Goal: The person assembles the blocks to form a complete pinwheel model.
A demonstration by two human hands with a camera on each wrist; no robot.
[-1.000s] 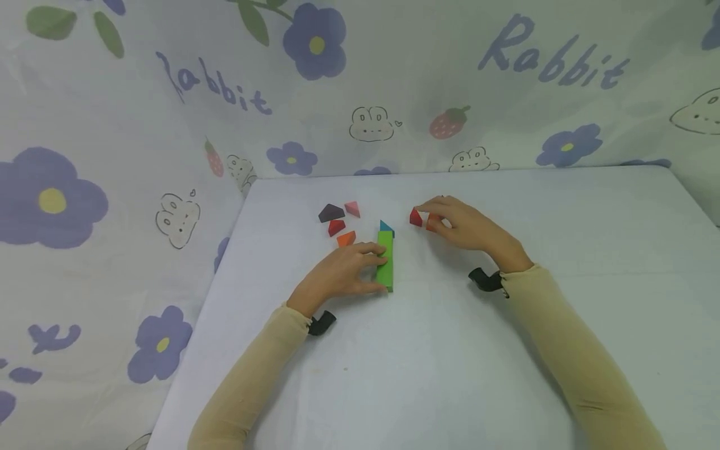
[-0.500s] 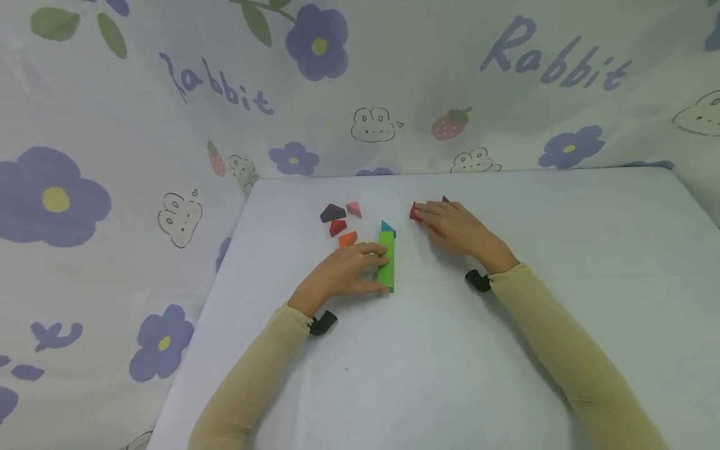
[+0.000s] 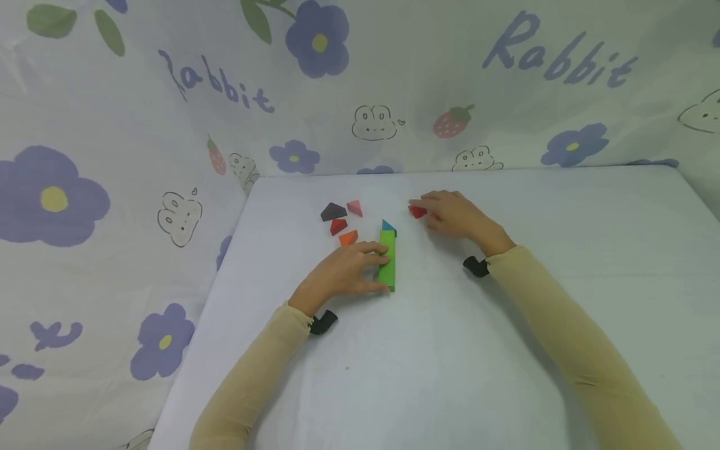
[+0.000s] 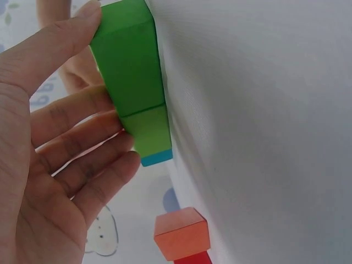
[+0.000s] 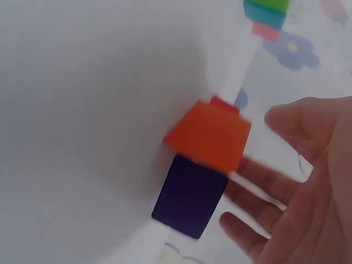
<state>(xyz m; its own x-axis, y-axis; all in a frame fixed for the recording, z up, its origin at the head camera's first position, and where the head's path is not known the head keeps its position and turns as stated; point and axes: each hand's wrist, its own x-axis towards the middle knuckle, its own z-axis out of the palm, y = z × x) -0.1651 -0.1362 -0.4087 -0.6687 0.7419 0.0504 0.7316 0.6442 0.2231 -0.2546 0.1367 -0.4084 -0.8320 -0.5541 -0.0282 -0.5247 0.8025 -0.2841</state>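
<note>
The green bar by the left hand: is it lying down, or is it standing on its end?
Lying down: the head view shows the green bar stretched along the white table, its long face turned up.

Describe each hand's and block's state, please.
Left hand: touching green bar
Green bar: lying flat
Blue block: at green bar's end
Right hand: at right red block
Right red block: partly covered
Right orange block: beside purple block
Purple block: beside it
Grey block: untouched
Pink block: untouched
Left red block: untouched
Left orange block: untouched
</note>
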